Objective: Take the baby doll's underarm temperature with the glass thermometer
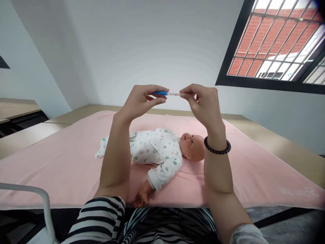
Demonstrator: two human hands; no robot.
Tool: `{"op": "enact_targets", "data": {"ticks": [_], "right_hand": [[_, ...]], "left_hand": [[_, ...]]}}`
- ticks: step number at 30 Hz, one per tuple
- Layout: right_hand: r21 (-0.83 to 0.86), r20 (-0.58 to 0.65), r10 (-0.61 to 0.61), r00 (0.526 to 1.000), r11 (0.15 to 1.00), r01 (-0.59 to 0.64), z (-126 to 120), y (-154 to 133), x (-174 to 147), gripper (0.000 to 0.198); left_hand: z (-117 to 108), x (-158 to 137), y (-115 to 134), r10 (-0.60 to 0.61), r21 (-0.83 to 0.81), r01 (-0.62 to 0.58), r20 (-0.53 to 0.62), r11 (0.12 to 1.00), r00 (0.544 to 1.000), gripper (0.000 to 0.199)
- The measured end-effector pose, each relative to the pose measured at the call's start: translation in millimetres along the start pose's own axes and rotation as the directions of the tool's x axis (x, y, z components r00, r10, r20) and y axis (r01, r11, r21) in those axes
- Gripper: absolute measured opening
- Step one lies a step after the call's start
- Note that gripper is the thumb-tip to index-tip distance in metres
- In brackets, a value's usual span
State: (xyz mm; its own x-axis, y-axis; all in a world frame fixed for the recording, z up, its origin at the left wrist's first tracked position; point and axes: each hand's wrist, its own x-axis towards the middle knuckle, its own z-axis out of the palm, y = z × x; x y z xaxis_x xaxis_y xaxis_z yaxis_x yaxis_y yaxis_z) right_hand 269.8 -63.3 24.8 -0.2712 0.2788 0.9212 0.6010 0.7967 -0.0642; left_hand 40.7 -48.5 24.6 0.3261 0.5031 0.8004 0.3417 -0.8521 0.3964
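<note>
Level in front of me, above the pink cloth, is a slim glass thermometer [174,94] with a blue end piece. My left hand [142,100] pinches the blue end between thumb and fingers. The clear end is gripped by the fingertips of my right hand [204,101], which hide its tip. Below my hands a baby doll [157,145] in a white printed suit lies on its back. Its head is to the right, beside my right forearm. One doll arm hangs toward the near edge, and my left forearm covers part of its legs.
A pink cloth [63,159] covers much of the wooden table [261,132]. The white wall [157,47] rises behind, with a barred window [276,44] at upper right. A pale curved metal bar [45,200] stands at the lower left.
</note>
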Motion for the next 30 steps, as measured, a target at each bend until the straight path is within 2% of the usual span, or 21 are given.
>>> {"op": "enact_targets", "data": {"ticks": [5, 11, 21, 26, 30], "right_hand": [[0.085, -0.015, -0.031, 0.999, 0.996, 0.032, -4.5, -3.4, -8.6, 0.021], [0.245, -0.039, 0.023, 0.999, 0.969, -0.012, -11.6, 4.0, -9.8, 0.024], [0.237, 0.038, 0.131, 0.991, 0.962, -0.137, -12.8, 12.7, -12.5, 0.056], [0.314, 0.040, 0.141, 0.989, 0.938, -0.146, -14.1, 12.4, -10.3, 0.052], [0.463, 0.011, 0.123, 0.992, 0.879, -0.114, -13.9, 15.0, -9.6, 0.026]], "left_hand": [[-2.3, -3.6, 4.4, 0.007, 0.002, -0.007, -0.071, 1.000, 0.997, 0.029], [-2.0, -3.2, 1.9, 0.029, 0.062, -0.023, -0.105, 0.998, 0.994, 0.038], [4.4, -4.3, 3.9, 0.063, 0.136, -0.050, -0.092, 0.989, 0.994, 0.063], [6.6, -2.5, 6.5, 0.119, 0.147, -0.109, -0.061, 0.983, 0.991, 0.054], [5.2, 0.7, -1.6, 0.196, 0.183, -0.181, -0.069, 0.966, 0.978, 0.027]]}}
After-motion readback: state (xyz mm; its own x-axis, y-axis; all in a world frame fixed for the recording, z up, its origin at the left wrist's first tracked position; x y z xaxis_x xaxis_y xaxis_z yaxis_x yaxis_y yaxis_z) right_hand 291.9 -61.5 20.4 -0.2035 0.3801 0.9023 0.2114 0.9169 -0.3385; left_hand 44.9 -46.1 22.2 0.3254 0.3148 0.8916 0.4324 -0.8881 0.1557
